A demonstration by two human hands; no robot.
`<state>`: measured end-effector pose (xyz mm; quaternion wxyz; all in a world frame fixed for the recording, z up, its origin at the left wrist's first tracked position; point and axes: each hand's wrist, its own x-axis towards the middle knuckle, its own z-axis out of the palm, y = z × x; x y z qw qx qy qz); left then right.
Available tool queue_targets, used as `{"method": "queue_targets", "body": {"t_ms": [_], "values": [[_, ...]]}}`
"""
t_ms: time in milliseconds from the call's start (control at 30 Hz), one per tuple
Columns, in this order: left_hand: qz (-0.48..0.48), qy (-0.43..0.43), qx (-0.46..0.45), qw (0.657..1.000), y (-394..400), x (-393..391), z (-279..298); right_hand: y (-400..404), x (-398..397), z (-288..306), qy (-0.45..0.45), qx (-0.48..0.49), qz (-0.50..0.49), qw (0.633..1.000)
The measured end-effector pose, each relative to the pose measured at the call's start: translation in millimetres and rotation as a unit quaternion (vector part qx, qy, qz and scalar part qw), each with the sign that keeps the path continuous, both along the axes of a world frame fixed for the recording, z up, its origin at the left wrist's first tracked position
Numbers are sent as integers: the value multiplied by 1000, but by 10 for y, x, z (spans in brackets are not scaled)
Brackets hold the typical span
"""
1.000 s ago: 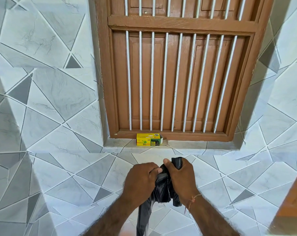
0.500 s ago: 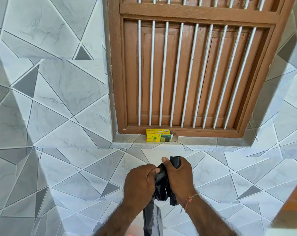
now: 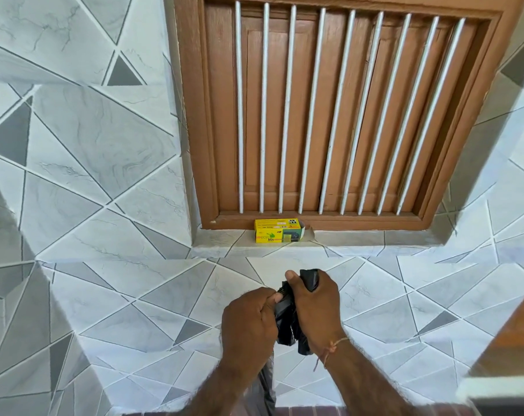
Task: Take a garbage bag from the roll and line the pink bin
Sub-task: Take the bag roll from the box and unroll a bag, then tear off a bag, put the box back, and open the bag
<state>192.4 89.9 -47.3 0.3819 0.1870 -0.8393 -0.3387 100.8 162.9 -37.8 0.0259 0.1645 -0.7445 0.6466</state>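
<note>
Since earlier, window nearer; hands unmoved. Left hand (image 3: 248,321) pinches loose bag (image 3: 285,322), right hand (image 3: 314,307) clamps roll (image 3: 310,279). Bag not yet detached; pink bin unseen, lining remains.

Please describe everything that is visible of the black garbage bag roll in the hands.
The garbage bag roll is black, glossy thin plastic, crumpled between both hands in front of the tiled wall. The right hand wraps its upper part, and one end sticks out above the fingers. The left hand pinches it from the other side. A loose strip hangs down between the forearms, out of the picture.
</note>
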Motion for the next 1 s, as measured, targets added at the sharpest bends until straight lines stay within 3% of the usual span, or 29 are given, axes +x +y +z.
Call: {"method": "queue_targets", "body": {"t_ms": [67, 200, 300, 433, 533, 600, 700, 867, 933, 1000], "values": [[6, -3, 11, 1000, 16, -90, 53, 32, -209, -46, -24, -3, -14, 1000], [114, 81, 85, 986, -372, -92, 249, 590, -1101, 35, -190, -152, -114, 963], [75, -89, 69, 991, -723, -249, 345, 841, -1577, 176, -190, -160, -60, 967], [-58, -270, 79, 958, -689, -801, 302, 667, -1961, 150, -254, -157, 11, 954], [-135, -254, 183, 940, -634, -1064, 239, 666, -2244, 35, -395, -218, 115, 885], [-159, -212, 292, 919, -545, -1210, 212, 690, -2427, -34, -431, -282, 190, 836], [-118, -190, 344, 912, -440, -1445, 140, 697, -2711, -171, -397, -265, 205, 855], [-45, -328, 156, 931, -468, -1812, 106, 667, -2975, -184, -296, -182, 208, 914], [-4, -348, -13, 937, -469, -1995, 191, 640, -3025, -162, -245, -145, 186, 940], [45, -357, -184, 915, -523, -2209, 292, 607, -3036, -99, -198, -89, 161, 963]]}}
